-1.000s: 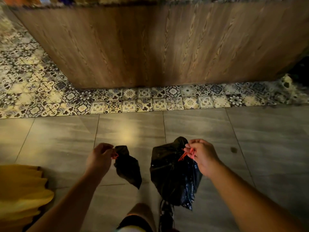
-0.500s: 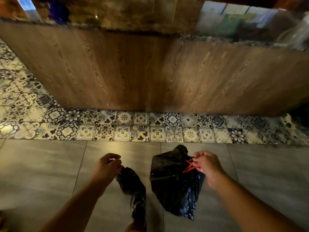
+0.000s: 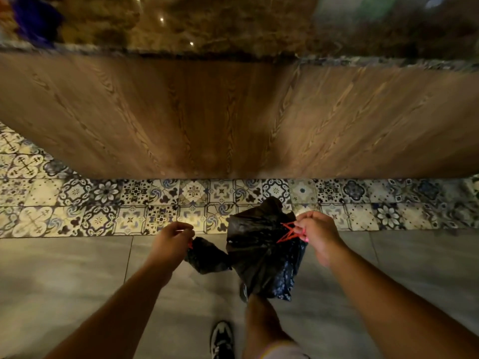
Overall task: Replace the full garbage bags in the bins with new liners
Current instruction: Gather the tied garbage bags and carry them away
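Pinches red drawstring [image 3: 287,233] of large bag [image 3: 261,255] with right hand [image 3: 320,235], small bag [image 3: 207,257] with left hand [image 3: 169,240] (both dangling); may lose either through a slipping or snapping string

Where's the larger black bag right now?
Head view, right of centre: the larger black bag hangs from its red drawstring in the right hand, beside the smaller bag in the left hand.
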A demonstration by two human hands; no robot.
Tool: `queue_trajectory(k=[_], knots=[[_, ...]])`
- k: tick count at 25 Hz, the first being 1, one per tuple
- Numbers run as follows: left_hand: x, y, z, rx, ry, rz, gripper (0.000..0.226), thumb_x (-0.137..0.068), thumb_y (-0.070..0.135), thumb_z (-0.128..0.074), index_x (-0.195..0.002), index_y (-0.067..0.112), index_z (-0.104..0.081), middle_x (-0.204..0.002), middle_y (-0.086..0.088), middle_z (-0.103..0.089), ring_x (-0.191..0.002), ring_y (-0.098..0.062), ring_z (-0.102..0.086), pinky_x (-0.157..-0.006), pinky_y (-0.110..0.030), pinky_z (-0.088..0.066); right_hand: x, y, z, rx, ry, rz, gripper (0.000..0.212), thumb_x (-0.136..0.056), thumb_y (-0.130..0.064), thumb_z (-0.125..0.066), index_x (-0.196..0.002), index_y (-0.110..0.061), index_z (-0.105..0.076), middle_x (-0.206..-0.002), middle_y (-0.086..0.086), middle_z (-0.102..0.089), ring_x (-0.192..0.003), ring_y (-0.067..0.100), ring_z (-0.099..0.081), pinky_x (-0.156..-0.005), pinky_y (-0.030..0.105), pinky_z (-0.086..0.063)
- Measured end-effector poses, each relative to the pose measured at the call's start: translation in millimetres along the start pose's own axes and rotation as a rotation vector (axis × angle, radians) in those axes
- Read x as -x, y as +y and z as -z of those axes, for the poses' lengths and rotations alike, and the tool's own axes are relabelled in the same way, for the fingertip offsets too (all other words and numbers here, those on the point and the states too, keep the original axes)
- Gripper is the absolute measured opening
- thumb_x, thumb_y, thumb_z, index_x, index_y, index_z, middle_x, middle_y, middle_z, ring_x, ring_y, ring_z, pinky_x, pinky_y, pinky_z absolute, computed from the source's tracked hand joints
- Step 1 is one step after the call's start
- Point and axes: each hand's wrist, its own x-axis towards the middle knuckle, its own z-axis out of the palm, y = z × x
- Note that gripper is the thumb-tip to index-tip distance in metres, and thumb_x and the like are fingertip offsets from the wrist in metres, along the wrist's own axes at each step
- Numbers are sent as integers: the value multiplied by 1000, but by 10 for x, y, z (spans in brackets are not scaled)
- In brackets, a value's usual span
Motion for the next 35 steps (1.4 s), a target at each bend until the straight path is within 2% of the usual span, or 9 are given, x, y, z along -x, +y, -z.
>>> queue_trajectory(k=[4, 11, 15, 18, 22, 25, 28, 32, 35], knots=[[-614, 453, -213, -15, 41, 36, 9, -97, 18, -65, -100, 23, -73, -100, -8, -75, -96, -27, -70, -77, -36, -57, -863, -372, -327, 39, -59, -12, 13, -93, 0, -64, -93, -10, -72, -97, 14, -75, -81, 21, -72, -62, 26, -52], [-1710, 924, -496, -96, 47, 74, 10, -98, 18, -65, -95, 20, -74, -91, -7, -76, -93, -29, -70, -75, -37, -51, -1989, -867, -898, 112, -124, -109, 24, -82, -2, -66, -93, -22, -71, -102, 13, -72, -95, 31, -70, -84, 47, -58], [-2397, 1038, -580, -12, 25, 143, 10, -97, 14, -65, -101, 17, -74, -100, -13, -77, -103, -36, -70, -92, -50, -53, -2600, -1000, -1161, 131, -121, -141, 23, -84, 0, -64, -94, -18, -72, -99, 11, -74, -90, 26, -70, -71, 36, -54], [-2998, 971, -708, 78, -21, 222, 14, -97, 9, -61, -107, 11, -71, -108, -18, -76, -111, -39, -69, -92, -49, -53, -3149, -908, -1380, 115, -84, -165, 23, -88, 5, -61, -95, -15, -70, -97, 11, -74, -83, 21, -68, -61, 28, -46], [-3653, 838, -906, 153, -85, 270, 17, -96, 5, -60, -109, 9, -69, -117, -21, -73, -115, -36, -68, -104, -51, -51, -3710, -668, -1585, 146, -39, -170, 21, -90, 5, -61, -93, -15, -70, -99, 11, -74, -88, 22, -68, -64, 27, -44], [-4009, 714, -1075, 176, -114, 282, 12, -95, 5, -62, -102, 10, -70, -110, -18, -73, -106, -30, -69, -96, -43, -53, -4034, -460, -1763, 192, -20, -148, 19, -92, 0, -63, -91, -17, -71, -99, 9, -73, -90, 22, -66, -66, 29, -45], [-4271, 526, -1313, 118, -157, 290, 14, -95, 6, -62, -93, 15, -74, -103, -3, -75, -99, -19, -69, -86, -35, -53, -4260, -245, -1984, 274, 6, -121, 24, -94, -2, -61, -83, -23, -67, -94, 5, -68, -90, 23, -62, -68, 28, -45], [-4509, 358, -1519, 55, -161, 296, 12, -93, 13, -68, -88, 21, -75, -101, -3, -76, -94, -16, -69, -65, -25, -56, -4389, -98, -2189, 424, -60, -49, 23, -91, -7, -55, -88, -27, -66, -96, 6, -67, -88, 27, -65, -69, 29, -47], [-4677, 347, -1585, -18, -165, 282, 7, -90, 28, -72, -93, 22, -73, -105, -1, -74, -98, -17, -67, -86, -34, -54, -4487, -128, -2263, 574, -83, 0, 18, -92, -13, -57, -99, -24, -69, -100, 6, -69, -95, 30, -67, -75, 36, -56]])
